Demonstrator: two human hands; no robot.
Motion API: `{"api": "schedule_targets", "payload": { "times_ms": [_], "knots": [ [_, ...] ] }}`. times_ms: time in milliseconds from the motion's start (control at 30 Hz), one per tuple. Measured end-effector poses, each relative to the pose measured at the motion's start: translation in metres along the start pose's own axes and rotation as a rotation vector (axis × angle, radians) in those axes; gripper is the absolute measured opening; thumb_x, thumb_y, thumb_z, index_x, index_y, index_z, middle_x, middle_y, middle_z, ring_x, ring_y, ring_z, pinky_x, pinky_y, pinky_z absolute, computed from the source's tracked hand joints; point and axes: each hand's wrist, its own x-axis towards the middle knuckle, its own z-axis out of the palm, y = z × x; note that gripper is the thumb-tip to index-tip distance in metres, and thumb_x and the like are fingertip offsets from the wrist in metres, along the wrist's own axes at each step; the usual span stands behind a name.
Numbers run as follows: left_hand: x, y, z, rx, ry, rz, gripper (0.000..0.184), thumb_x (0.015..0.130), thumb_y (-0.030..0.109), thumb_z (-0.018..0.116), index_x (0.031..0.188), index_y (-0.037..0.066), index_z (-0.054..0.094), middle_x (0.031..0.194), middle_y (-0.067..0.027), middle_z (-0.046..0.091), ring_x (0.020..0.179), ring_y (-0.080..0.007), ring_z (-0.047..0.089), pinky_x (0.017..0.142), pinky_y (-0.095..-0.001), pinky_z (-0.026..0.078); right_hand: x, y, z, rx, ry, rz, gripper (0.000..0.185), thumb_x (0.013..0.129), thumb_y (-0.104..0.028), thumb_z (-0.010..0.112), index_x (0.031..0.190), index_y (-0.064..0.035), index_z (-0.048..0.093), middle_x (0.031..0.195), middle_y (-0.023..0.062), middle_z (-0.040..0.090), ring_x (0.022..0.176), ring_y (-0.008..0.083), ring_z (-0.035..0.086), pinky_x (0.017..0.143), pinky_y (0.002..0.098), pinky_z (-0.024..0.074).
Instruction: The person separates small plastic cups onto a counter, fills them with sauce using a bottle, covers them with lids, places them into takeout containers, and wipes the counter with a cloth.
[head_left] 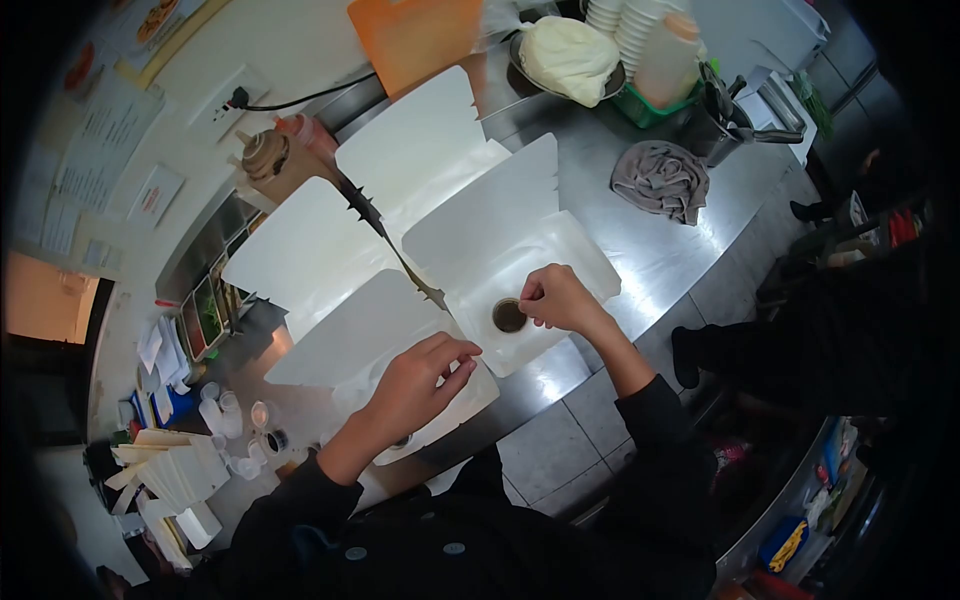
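Several white hinged takeout boxes stand with their lids up on the steel counter. In the right-hand box (585, 262) sits a small round cup of dark sauce (509, 316). My right hand (562, 300) is closed in a pinch at that cup's rim. My left hand (425, 385) hovers over the front box (470, 400), its fingers loosely bent and apart from the thumb, with nothing seen in them. Under my left wrist, part of another small cup (401, 441) shows; the rest is hidden.
A crumpled grey cloth (660, 181) lies to the right, near a metal pot of utensils (715, 130). Squeeze bottles (268, 160) stand behind the boxes. Small plastic cups (225, 412) and stacked folded boxes (180, 470) are at left. Another person's dark-clothed leg (740, 355) is at right.
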Motion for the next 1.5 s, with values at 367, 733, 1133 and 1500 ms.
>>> {"api": "schedule_targets", "payload": {
  "times_ms": [367, 733, 1133, 1500],
  "knots": [
    [-0.064, 0.012, -0.042, 0.066, 0.094, -0.031, 0.017, 0.084, 0.007, 0.065, 0.101, 0.007, 0.065, 0.084, -0.0054, 0.061, 0.063, -0.0147, 0.058, 0.054, -0.0267, 0.047, 0.076, 0.127, -0.208, -0.823, 0.782, 0.272, 0.065, 0.074, -0.046, 0.071, 0.127, -0.0122, 0.055, 0.124, 0.0238, 0.054, 0.118, 0.0381, 0.05, 0.101, 0.0433, 0.0376],
    [-0.286, -0.075, -0.154, 0.305, 0.801, -0.412, 0.018, 0.081, 0.0, 0.064, 0.098, 0.005, 0.066, 0.081, -0.0073, 0.061, 0.062, -0.018, 0.058, 0.053, -0.0278, 0.046, -0.12, 0.136, -0.073, -0.746, 0.755, 0.494, 0.046, 0.07, -0.036, 0.063, 0.096, 0.0021, 0.066, 0.095, 0.0272, 0.064, 0.095, 0.0427, 0.061, 0.077, 0.0473, 0.0473],
    [-0.32, -0.189, -0.09, 0.34, 0.264, -0.098, 0.054, 0.067, 0.028, 0.077, 0.111, 0.003, 0.061, 0.109, -0.0117, 0.058, 0.107, -0.0286, 0.05, 0.091, -0.0372, 0.044, -0.259, -0.034, 0.218, -0.101, -0.069, 0.212, 0.025, 0.063, -0.007, 0.071, 0.085, 0.0021, 0.064, 0.069, 0.0036, 0.062, 0.064, 0.0109, 0.056, 0.059, 0.0276, 0.0456],
    [-0.25, -0.208, -0.064, 0.327, 0.161, -0.011, 0.044, 0.058, 0.026, 0.079, 0.095, 0.006, 0.066, 0.1, -0.011, 0.06, 0.104, -0.0286, 0.052, 0.086, -0.0406, 0.047, -0.3, -0.093, 0.299, -0.239, 0.138, 0.126, 0.023, 0.064, -0.01, 0.074, 0.083, -0.0003, 0.065, 0.065, 0.0088, 0.063, 0.06, 0.0161, 0.063, 0.056, 0.0301, 0.0485]
  ]
}}
